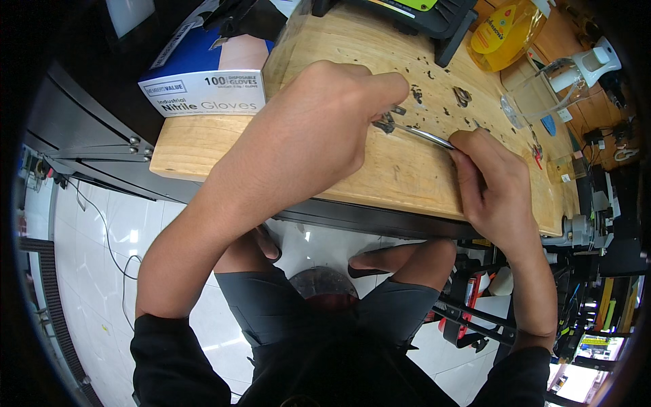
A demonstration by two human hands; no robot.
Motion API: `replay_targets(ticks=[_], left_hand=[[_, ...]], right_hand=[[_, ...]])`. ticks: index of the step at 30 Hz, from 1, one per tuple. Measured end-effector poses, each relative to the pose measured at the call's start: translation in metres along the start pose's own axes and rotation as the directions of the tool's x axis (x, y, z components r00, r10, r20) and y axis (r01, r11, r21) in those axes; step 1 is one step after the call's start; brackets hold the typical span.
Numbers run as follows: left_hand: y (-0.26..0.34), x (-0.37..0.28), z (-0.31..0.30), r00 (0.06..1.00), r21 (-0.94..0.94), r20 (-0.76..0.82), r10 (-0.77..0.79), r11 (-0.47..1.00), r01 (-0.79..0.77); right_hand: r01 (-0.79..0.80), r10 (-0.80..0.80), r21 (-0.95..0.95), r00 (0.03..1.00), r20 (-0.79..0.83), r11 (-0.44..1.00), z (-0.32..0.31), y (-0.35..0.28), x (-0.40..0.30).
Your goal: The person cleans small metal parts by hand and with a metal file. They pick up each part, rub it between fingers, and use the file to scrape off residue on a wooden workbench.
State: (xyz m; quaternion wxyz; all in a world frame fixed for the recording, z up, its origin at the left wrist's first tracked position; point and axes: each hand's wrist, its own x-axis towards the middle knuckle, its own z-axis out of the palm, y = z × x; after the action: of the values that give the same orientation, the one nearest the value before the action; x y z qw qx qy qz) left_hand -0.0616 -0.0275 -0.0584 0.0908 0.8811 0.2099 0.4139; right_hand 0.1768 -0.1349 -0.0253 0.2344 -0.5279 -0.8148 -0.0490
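My left hand is closed with its back to me, pinching a small dark metal piece in its fingertips. The fingers hide most of that piece. Between thumb and fingers, my right hand grips a slim shiny metal tool. Its tip meets dark, crumbly material at the left fingertips; whether it touches the metal piece I cannot tell. Black scraps are scattered over the wooden worktop. Beyond my right hand lies a small metal part, seemingly a link or clip.
A box of nitrile gloves stands at the left. Farther back is a black stand. On the right are an amber bottle, a clear spray bottle and a clear container. A grey metal clamp or vise sits by the right edge.
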Motion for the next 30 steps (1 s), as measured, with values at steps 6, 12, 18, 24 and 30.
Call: replay_targets(ticks=[6,12,18,24,30], left_hand=[[0.0004,0.0000,-0.0012,1.000,-0.025,0.002,-0.002,1.000,0.002],[0.0003,0.0001,-0.0003,1.000,-0.009,0.001,-0.001,1.000,0.001],[0.0011,0.0002,0.0001,1.000,0.001,0.014,-0.010,1.000,0.010],[0.0006,0.0001,0.0000,1.000,-0.022,0.000,0.000,1.000,0.000],[0.0001,-0.0006,0.0003,1.000,-0.010,-0.001,-0.004,1.000,0.004]], right_hand=[[0.000,0.000,-0.024,1.000,-0.008,1.000,0.0011,0.0001,-0.0010],[-0.005,0.005,-0.023,1.000,-0.002,1.000,0.0013,0.0010,-0.0011],[-0.017,0.017,-0.029,1.000,-0.004,0.999,0.0003,-0.0009,-0.0009],[0.007,-0.006,-0.012,1.000,0.011,1.000,0.0008,0.0009,-0.0024],[0.012,-0.012,-0.027,1.000,0.004,1.000,0.0003,0.0010,0.0003]])
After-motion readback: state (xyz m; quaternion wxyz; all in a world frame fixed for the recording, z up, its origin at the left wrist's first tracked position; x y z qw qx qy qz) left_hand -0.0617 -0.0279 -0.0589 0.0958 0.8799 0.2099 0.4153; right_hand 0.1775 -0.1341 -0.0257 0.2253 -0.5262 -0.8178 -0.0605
